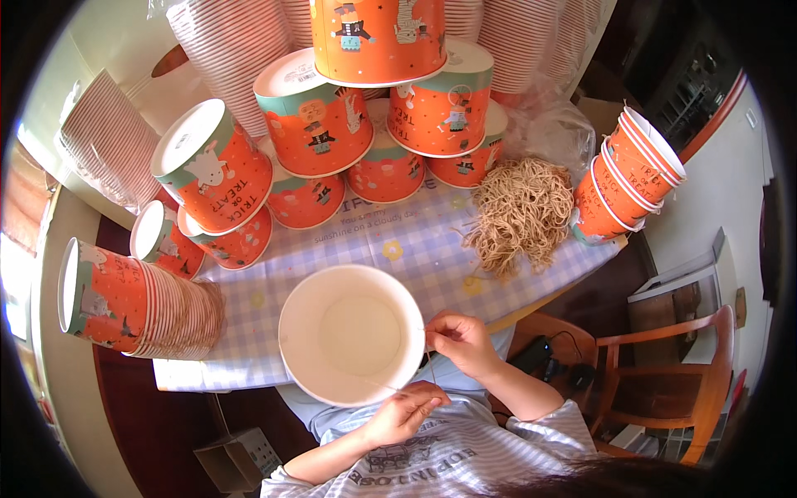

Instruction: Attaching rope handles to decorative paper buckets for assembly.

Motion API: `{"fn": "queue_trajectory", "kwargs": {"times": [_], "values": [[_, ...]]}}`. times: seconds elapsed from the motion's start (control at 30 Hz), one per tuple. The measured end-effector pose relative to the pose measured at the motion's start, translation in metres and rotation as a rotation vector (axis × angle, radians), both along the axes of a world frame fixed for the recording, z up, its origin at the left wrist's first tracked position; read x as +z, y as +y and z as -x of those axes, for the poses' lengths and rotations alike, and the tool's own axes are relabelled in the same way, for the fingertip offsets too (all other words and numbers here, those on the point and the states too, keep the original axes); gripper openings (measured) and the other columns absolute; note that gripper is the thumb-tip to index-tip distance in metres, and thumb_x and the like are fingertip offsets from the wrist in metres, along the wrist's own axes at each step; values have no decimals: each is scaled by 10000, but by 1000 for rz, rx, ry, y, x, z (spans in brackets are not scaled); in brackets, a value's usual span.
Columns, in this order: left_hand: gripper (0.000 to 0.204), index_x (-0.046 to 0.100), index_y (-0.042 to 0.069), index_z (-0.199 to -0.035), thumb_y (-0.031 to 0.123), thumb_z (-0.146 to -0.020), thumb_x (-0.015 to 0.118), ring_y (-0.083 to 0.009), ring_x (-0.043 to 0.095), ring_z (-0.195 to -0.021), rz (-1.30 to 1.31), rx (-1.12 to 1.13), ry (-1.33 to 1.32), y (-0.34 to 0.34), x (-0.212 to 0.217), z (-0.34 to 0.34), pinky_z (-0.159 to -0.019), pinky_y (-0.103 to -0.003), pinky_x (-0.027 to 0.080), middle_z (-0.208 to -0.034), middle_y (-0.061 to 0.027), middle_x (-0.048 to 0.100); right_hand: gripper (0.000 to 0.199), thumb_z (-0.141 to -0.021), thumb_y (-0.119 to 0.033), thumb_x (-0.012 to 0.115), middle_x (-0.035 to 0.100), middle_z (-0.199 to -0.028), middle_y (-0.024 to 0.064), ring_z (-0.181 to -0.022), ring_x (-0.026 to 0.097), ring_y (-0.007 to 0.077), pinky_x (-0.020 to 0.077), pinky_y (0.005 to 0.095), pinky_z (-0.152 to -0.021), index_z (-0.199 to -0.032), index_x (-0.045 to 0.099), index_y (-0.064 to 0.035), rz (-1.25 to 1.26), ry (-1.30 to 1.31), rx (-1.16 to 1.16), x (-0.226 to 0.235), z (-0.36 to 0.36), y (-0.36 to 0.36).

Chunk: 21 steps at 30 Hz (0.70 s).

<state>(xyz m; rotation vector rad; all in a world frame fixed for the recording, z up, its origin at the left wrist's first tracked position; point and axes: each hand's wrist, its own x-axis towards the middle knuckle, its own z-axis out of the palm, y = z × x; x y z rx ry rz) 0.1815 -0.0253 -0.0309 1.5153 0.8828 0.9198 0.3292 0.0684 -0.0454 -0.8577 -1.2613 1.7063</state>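
A paper bucket with a white inside faces up at the table's front edge, close to my lap. Along its right rim my right hand is closed, thumb and fingers pinched on a thin tan string. Lower down, just below the bucket's rim, my left hand is closed on the same string. A stretch of string runs between the two hands, and another crosses the lower part of the bucket's mouth. Fingertips hide the exact grip points.
A heap of tan strings lies right of centre. Orange buckets are piled upside down at the back, including a top one. Nested stacks lie at left and stand at right. A wooden chair is at right.
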Motion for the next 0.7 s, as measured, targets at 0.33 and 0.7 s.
{"fn": "queue_trajectory", "kwargs": {"times": [0.33,0.7], "values": [[91,560,16,-875,77,-870,493,-229,549,-794,-151,-250,169,17,0,11,-717,-328,441,-831,-82,557,72,-742,-44,635,568,-752,44,-703,550,118,434,246,-635,-797,617,-1,-406,-289,148,36,9,20],[263,577,18,-1079,98,-828,585,-205,544,-771,-310,-444,12,21,20,27,-694,-305,440,-837,-70,565,104,-699,-5,640,556,-735,49,-656,529,139,440,250,-625,-777,574,16,-468,-401,20,33,25,29]]}}
